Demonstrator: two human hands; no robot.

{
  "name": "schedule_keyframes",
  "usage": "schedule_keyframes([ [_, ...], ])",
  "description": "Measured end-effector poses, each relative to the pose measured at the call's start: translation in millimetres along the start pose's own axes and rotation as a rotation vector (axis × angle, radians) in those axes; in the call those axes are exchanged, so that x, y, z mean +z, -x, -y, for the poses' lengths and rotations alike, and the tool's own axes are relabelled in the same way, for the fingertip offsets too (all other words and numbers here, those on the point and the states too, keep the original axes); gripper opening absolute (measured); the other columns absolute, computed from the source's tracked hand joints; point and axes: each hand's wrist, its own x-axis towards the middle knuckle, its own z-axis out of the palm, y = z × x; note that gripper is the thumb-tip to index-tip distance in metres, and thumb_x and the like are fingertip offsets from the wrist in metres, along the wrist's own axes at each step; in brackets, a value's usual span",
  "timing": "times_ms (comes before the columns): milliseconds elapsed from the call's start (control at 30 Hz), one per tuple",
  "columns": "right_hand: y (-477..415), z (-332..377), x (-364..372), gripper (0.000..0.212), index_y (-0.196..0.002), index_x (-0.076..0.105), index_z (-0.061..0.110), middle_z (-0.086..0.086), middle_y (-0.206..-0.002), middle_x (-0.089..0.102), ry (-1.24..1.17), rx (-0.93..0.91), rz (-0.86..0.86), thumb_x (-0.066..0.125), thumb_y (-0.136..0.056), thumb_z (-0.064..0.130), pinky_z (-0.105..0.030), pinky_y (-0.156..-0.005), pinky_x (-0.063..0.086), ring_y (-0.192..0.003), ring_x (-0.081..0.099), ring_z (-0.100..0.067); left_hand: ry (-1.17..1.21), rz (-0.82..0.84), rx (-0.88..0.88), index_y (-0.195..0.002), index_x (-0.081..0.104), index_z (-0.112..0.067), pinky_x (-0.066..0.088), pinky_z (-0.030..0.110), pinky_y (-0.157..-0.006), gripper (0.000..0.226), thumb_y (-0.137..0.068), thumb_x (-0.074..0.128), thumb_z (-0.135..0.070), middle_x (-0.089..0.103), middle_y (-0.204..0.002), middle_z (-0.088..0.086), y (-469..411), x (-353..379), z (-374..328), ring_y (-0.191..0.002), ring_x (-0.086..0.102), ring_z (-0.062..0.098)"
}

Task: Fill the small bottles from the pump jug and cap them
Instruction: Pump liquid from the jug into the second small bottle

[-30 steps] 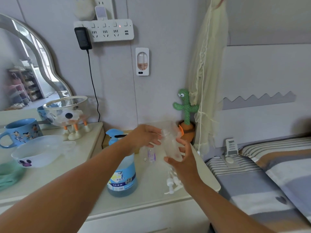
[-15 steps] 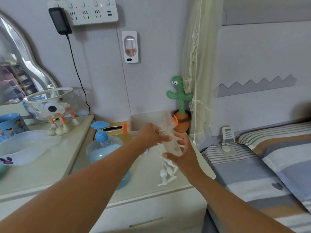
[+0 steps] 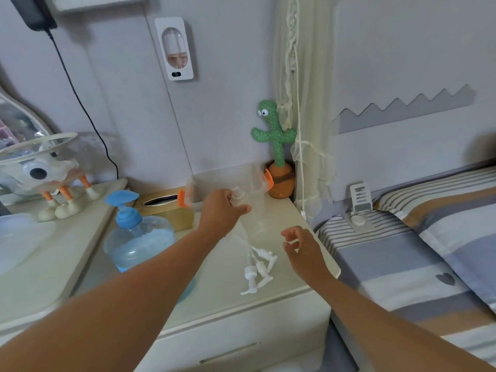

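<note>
Left hand (image 3: 222,210) grips a clear bottle (image 3: 239,196); right hand (image 3: 302,247) hovers, loosely curled, empty.

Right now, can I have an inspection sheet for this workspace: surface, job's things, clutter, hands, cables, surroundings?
Surface: cream nightstand top.
Job's things: pump jug of blue liquid stands at left; clear bottle in hand, no cap seen on it; white pump caps lie loose.
Clutter: tissue box, clear bin, cactus toy at the back.
Hands: left hand grips the bottle; right hand holds nothing, fingers loosely curled.
Cables: black cable runs down the wall.
Surroundings: bed at right, mirror at left.
</note>
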Motion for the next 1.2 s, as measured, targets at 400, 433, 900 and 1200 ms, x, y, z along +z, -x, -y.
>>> schedule_keyframes([
  [400, -11.0, -22.3, 19.5, 0.014, -0.104, 0.052, 0.014, -0.001, -0.095, 0.056, 0.158, -0.081, -0.045, 0.045, -0.093, 0.011, -0.032, -0.072, 0.045, -0.083, 0.054, -0.018, -0.041, 0.024, -0.014, -0.061, 0.043, -0.019, 0.029, 0.023, -0.053, 0.042, -0.077, 0.082, -0.021, 0.043, -0.060, -0.005, -25.9, 34.2, 13.2, -0.055, 0.039, 0.009],
  [433, -10.4, -23.3, 20.0, 0.014, -0.104, 0.052, 0.014, -0.001, -0.094, 0.055, 0.161, -0.082, -0.048, 0.045, -0.093, 0.011, -0.031, -0.071, 0.044, -0.082, 0.053, -0.018, -0.035, 0.026, -0.009, -0.059, 0.040, -0.019, 0.027, 0.023, -0.052, 0.045, -0.077, 0.082, -0.020, 0.040, -0.059, -0.006, -27.2, 36.5, 13.2, -0.054, 0.037, 0.009],
  [900, -13.7, -28.4, 24.4, 0.013, -0.106, 0.050, 0.017, 0.000, -0.093, 0.053, 0.209, -0.093, -0.046, 0.043, -0.095, 0.019, -0.028, -0.071, 0.043, -0.078, 0.050, -0.015, 0.014, 0.006, 0.004, -0.116, 0.066, -0.004, 0.041, 0.023, -0.075, 0.045, -0.077, 0.082, -0.019, 0.066, -0.095, 0.011, -33.0, 63.2, 24.5, -0.089, 0.061, 0.024],
  [1200, -13.0, -28.8, 24.8, 0.013, -0.105, 0.049, 0.017, 0.002, -0.090, 0.052, 0.214, -0.110, -0.046, 0.043, -0.094, 0.019, -0.029, -0.070, 0.043, -0.077, 0.051, -0.016, 0.205, -0.032, -0.080, -0.117, 0.067, -0.009, 0.048, 0.022, -0.081, 0.045, -0.075, 0.083, -0.014, 0.072, -0.101, 0.004, -29.6, 70.6, 26.4, -0.092, 0.065, 0.016],
])
